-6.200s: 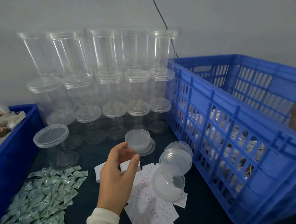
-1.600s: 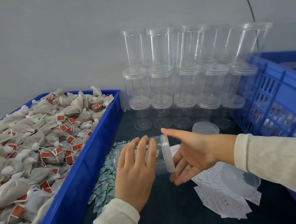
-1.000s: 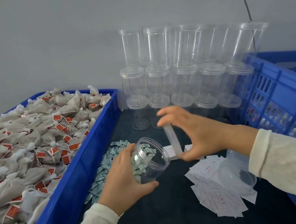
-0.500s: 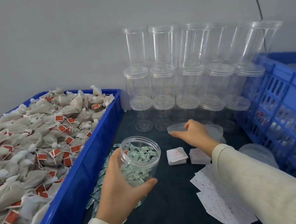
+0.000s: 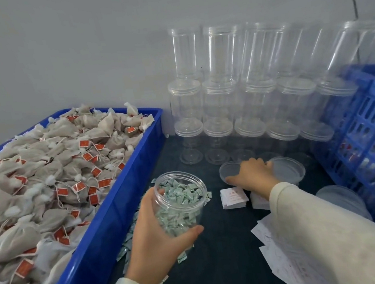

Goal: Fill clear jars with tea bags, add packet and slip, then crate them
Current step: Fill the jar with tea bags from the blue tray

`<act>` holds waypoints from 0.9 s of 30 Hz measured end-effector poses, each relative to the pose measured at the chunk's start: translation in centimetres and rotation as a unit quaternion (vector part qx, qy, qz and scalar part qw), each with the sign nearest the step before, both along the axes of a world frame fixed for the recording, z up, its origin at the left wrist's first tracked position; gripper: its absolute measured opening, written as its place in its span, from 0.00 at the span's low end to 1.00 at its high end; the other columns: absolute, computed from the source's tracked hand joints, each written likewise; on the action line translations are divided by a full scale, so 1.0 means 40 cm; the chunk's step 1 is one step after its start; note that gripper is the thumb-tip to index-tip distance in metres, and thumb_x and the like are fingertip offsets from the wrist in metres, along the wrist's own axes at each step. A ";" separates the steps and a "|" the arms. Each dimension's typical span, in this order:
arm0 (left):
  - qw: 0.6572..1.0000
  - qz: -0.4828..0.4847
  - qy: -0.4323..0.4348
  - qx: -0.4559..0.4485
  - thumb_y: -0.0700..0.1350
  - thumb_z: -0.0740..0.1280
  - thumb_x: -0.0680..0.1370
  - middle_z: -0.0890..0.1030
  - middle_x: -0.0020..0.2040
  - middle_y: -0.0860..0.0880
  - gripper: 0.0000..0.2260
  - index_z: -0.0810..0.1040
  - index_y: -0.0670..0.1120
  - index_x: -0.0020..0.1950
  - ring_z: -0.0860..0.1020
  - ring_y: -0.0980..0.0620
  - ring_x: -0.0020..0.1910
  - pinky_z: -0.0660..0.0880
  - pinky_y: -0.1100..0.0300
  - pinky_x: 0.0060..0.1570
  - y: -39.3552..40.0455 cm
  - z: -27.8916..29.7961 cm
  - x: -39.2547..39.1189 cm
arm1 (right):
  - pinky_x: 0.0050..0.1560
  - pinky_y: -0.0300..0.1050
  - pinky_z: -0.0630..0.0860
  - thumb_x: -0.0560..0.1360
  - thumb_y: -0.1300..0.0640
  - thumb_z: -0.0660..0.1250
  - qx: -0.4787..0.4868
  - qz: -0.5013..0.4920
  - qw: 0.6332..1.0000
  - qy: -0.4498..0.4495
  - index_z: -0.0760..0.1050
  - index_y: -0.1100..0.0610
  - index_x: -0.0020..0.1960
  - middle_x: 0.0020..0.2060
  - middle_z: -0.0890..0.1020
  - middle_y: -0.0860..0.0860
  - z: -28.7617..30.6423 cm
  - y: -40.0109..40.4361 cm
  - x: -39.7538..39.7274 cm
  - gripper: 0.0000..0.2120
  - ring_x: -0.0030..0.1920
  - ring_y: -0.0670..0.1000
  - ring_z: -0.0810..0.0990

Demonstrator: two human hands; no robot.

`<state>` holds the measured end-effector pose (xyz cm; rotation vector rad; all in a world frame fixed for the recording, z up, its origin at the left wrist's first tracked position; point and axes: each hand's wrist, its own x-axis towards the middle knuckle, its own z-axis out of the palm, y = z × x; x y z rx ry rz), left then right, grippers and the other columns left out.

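Beside the blue tray (image 5: pixel 127 197), the left hand (image 5: pixel 156 239) grips an open jar (image 5: pixel 180 200); the right hand (image 5: pixel 253 176) seemingly rests relaxed fingers on a lid (image 5: pixel 229 170).

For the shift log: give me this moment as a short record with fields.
left hand: left hand grips the open clear plastic jar, lid off
jar contents: no tea bags in it; the green packets seen through it lie on the table behind
right hand: right hand rests on a clear round lid on the dark table
tea bags: grey tea bags with red tags fill the blue bin
slips: white paper slips beside the right hand
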<state>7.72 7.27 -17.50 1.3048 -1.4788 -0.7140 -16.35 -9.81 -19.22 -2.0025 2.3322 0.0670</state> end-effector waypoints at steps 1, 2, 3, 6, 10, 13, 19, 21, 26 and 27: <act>1.000 0.002 0.001 0.000 0.52 0.82 0.57 0.72 0.59 0.69 0.44 0.61 0.63 0.65 0.69 0.75 0.59 0.67 0.78 0.50 0.000 0.001 0.001 | 0.62 0.54 0.62 0.71 0.30 0.59 -0.018 0.011 1.000 0.003 0.74 0.52 0.65 0.64 0.74 0.54 0.014 0.005 0.004 0.32 0.65 0.58 0.69; 1.000 0.004 0.002 0.000 0.53 0.82 0.57 0.72 0.59 0.69 0.44 0.61 0.63 0.66 0.68 0.75 0.59 0.67 0.77 0.51 0.000 0.002 0.001 | 0.61 0.54 0.62 0.73 0.32 0.59 -0.038 0.027 0.999 0.006 0.74 0.51 0.64 0.63 0.74 0.53 0.032 0.011 0.008 0.29 0.64 0.57 0.70; 1.000 0.007 0.002 0.000 0.53 0.82 0.57 0.71 0.59 0.68 0.44 0.61 0.63 0.65 0.68 0.74 0.59 0.67 0.76 0.51 0.000 0.004 0.001 | 0.61 0.53 0.62 0.74 0.34 0.59 -0.059 0.045 0.997 0.005 0.75 0.50 0.63 0.62 0.75 0.52 0.055 0.019 0.013 0.26 0.63 0.56 0.71; 1.000 0.014 0.011 -0.007 0.53 0.82 0.57 0.71 0.57 0.73 0.40 0.62 0.68 0.60 0.68 0.76 0.58 0.67 0.79 0.49 0.003 0.013 0.001 | 0.61 0.52 0.61 0.76 0.39 0.61 -0.115 0.104 0.987 -0.032 0.76 0.47 0.60 0.59 0.77 0.50 0.130 0.051 0.039 0.18 0.61 0.54 0.73; 0.998 0.042 0.036 -0.020 0.55 0.81 0.56 0.68 0.53 0.81 0.39 0.61 0.74 0.56 0.67 0.81 0.54 0.63 0.85 0.44 0.011 0.035 0.006 | 0.62 0.51 0.59 0.76 0.42 0.62 -0.155 0.194 0.962 -0.112 0.76 0.47 0.59 0.57 0.77 0.48 0.230 0.090 0.125 0.15 0.60 0.53 0.74; 0.995 0.053 0.076 -0.024 0.64 0.80 0.52 0.72 0.57 0.74 0.41 0.60 0.77 0.57 0.71 0.73 0.58 0.70 0.76 0.52 0.024 0.056 0.028 | 0.61 0.51 0.59 0.77 0.45 0.63 -0.164 0.268 0.939 -0.139 0.75 0.49 0.61 0.59 0.78 0.48 0.287 0.098 0.228 0.15 0.60 0.51 0.74; 0.989 0.069 0.106 -0.072 0.64 0.80 0.54 0.77 0.60 0.61 0.44 0.65 0.61 0.66 0.77 0.60 0.60 0.75 0.52 0.61 0.061 0.098 0.097 | 0.62 0.52 0.63 0.77 0.45 0.64 -0.141 0.342 0.914 -0.165 0.75 0.51 0.61 0.59 0.79 0.48 0.325 0.064 0.439 0.16 0.60 0.52 0.75; 0.988 0.091 0.097 -0.079 0.62 0.80 0.54 0.77 0.59 0.60 0.44 0.65 0.61 0.66 0.78 0.60 0.58 0.76 0.54 0.58 0.076 0.112 0.124 | 0.61 0.53 0.63 0.77 0.44 0.64 -0.108 0.359 0.913 -0.160 0.76 0.51 0.60 0.59 0.79 0.48 0.320 0.052 0.508 0.16 0.60 0.53 0.75; 0.985 0.129 0.035 -0.108 0.62 0.79 0.58 0.77 0.59 0.60 0.42 0.66 0.54 0.67 0.75 0.61 0.60 0.73 0.57 0.61 0.096 0.154 0.192 | 0.58 0.56 0.71 0.77 0.46 0.63 -0.065 0.378 0.912 -0.144 0.77 0.50 0.49 0.47 0.81 0.49 0.287 0.034 0.653 0.09 0.50 0.54 0.78; 0.984 0.130 0.039 -0.112 0.61 0.80 0.58 0.77 0.59 0.59 0.41 0.66 0.55 0.66 0.75 0.60 0.60 0.74 0.56 0.61 0.096 0.159 0.202 | 0.59 0.57 0.72 0.77 0.48 0.63 -0.044 0.375 0.913 -0.154 0.78 0.52 0.53 0.50 0.82 0.51 0.276 0.035 0.672 0.10 0.53 0.56 0.78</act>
